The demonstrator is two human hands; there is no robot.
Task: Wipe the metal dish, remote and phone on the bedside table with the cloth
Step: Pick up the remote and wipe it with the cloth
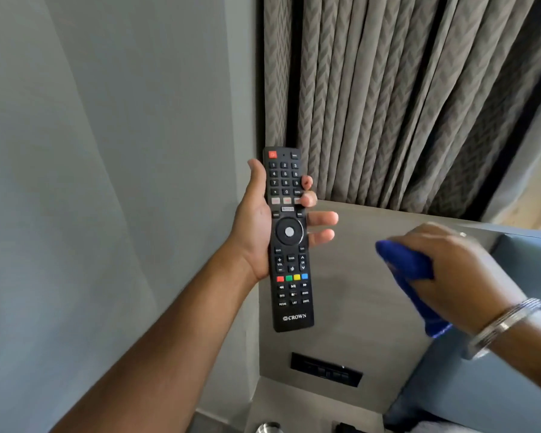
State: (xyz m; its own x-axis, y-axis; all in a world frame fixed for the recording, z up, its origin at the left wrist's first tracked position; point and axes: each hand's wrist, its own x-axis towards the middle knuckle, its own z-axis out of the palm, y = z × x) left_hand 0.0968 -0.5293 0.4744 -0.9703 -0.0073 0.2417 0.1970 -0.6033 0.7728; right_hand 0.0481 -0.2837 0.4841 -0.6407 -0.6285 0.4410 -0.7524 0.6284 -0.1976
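My left hand (256,226) holds a black remote (289,242) upright in mid-air, buttons facing me, fingers curled round its right edge. To the right, apart from the remote, my right hand (453,270) grips a bunched blue cloth (409,276); the hand looks blurred. At the bottom edge a shiny piece of the metal dish (267,428) peeks in. A dark object (345,429) beside it could be the phone, but I cannot tell. The bedside table top is almost entirely out of view.
A grey wall (107,182) fills the left. Patterned grey curtains (403,98) hang behind. A beige headboard panel (356,307) carries a black switch plate (325,368). Blue-grey upholstery (497,385) lies at the right.
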